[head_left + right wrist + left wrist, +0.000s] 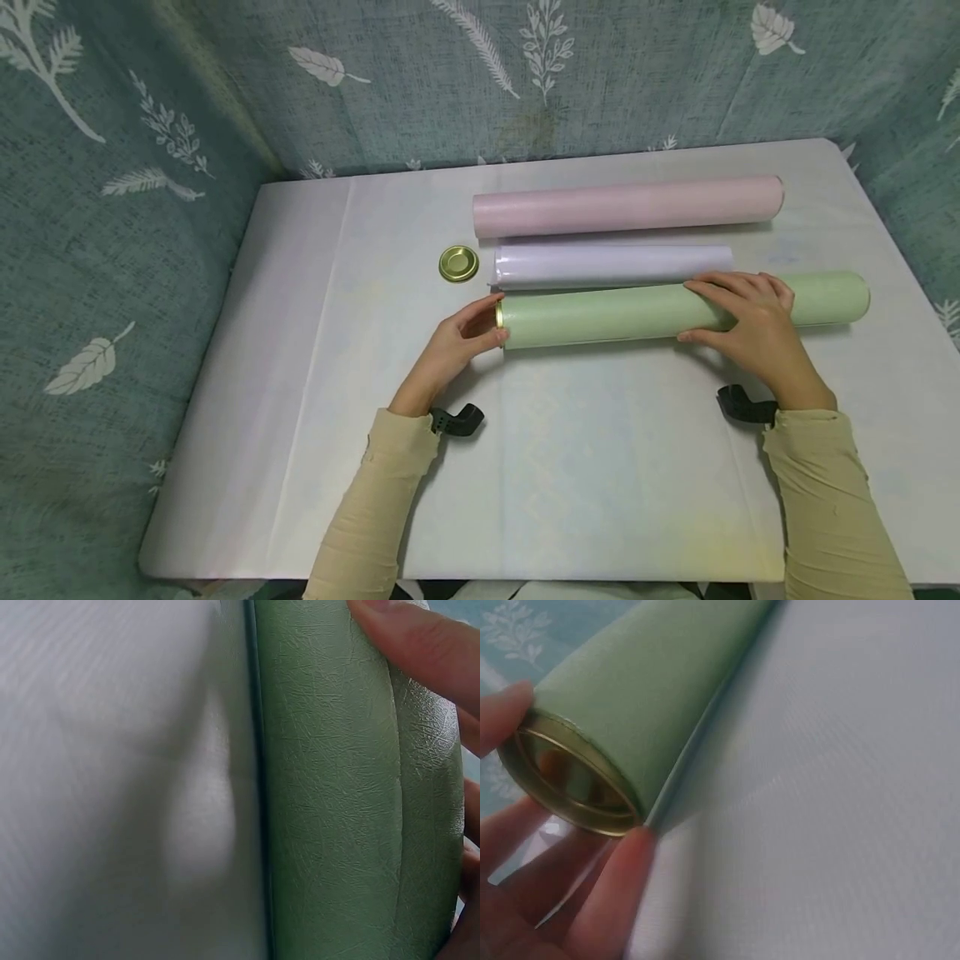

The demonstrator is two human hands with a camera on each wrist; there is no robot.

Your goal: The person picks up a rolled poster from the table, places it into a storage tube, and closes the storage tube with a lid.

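A long pale green tube (600, 317) lies across the table, its textured covering showing a lengthwise seam in the right wrist view. My left hand (450, 350) holds its left end, thumb at the near edge and fingers at the far edge. That end has a gold metal rim (577, 814) around a shiny recessed face, which reflects the fingers. Farther right, my right hand (750, 325) grips the tube from above, with the thumb (427, 645) on one side and fingers over the other. A loose round gold lid (458, 263) rests on the table beyond my left hand.
Behind the green tube lie a shorter, glossy lilac roll (615, 265) and a pink tube (630, 208), roughly parallel to it. A white cloth covers the table (390, 500). Teal leaf-patterned curtains (420, 83) hang along its back and sides.
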